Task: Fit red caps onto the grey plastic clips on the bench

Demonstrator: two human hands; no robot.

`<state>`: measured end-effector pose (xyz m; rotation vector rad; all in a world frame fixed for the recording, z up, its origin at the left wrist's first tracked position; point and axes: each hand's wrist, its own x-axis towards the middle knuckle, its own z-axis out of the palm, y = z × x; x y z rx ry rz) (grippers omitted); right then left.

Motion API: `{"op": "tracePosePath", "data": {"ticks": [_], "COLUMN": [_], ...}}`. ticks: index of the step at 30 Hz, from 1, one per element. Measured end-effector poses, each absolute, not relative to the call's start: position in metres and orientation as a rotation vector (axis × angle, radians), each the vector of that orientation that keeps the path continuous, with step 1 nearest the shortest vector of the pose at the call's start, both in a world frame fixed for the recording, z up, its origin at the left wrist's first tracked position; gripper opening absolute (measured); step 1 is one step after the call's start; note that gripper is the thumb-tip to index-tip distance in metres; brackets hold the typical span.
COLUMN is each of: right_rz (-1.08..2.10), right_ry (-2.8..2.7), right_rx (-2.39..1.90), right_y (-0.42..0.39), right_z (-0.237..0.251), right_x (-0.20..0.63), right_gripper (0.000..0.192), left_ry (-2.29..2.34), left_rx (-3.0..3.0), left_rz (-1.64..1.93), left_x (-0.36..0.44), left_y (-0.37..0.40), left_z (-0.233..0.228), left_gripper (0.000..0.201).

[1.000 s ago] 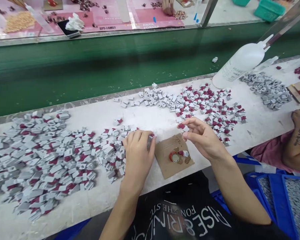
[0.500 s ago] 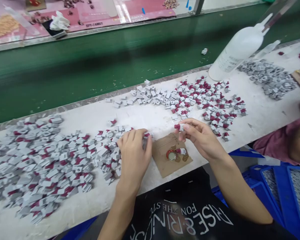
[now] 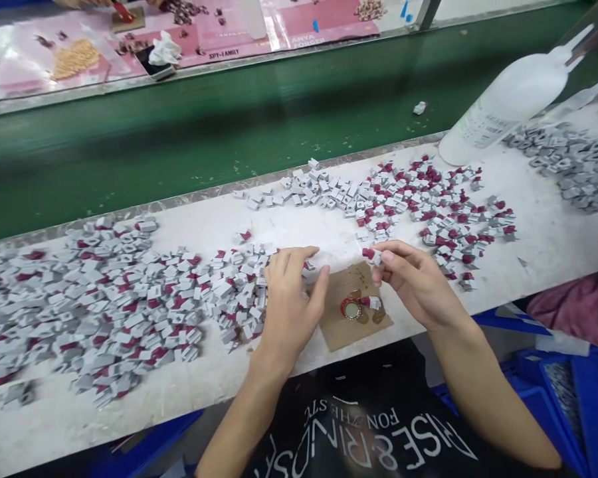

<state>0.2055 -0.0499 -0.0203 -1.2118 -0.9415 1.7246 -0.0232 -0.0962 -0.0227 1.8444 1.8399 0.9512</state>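
Readable text, placed relative to the green conveyor belt:
- Near side, bottom of view: black shirt, white print seen upside down, "RISE & RING" in big letters, a smaller line above it reads roughly "FOR THE ST…", rest cut off.
- Far side: pink printed sheet, small line "SPY×FAMILY"; next sheet has "ANYA FORGER", blurred.
- White bottle at the belt's right: label print too small to read.

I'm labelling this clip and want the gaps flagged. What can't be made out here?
Head view:
- Underside of the left hand: its own back hides any piece held.
- Bottle label: too small to read.
- Grey pile at right: cut off by the frame edge.
- Far bench items: too small.
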Motion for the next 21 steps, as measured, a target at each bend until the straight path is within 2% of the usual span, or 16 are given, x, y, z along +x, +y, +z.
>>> {"op": "tracePosePath", "data": {"ticks": [6,14,21], "right_rz": [1.81,1.73,1.726], "right_ry": [-0.935,-1.059,-1.122], "right_rx": [-1.124,-1.148,-1.106], "right_y": [-0.055,-0.058,-0.061], "right_z": [-0.017,-0.018,-0.016], "right_x": [0.185,0.179,0.181], "right_gripper": [0.032,0.035,0.036], "left_ry": [1.462,1.349,1.244], "left_rx": [1.554,1.245,1.17], "left_rz": [1.051,1.143,1.046], "left_x": [-0.005,-0.004,-0.008], "left_y": [-0.088,-0.088,-0.09], "left_z": [-0.004,-0.014,-0.016], "left_gripper": [0.019,0.008,0.019]}}
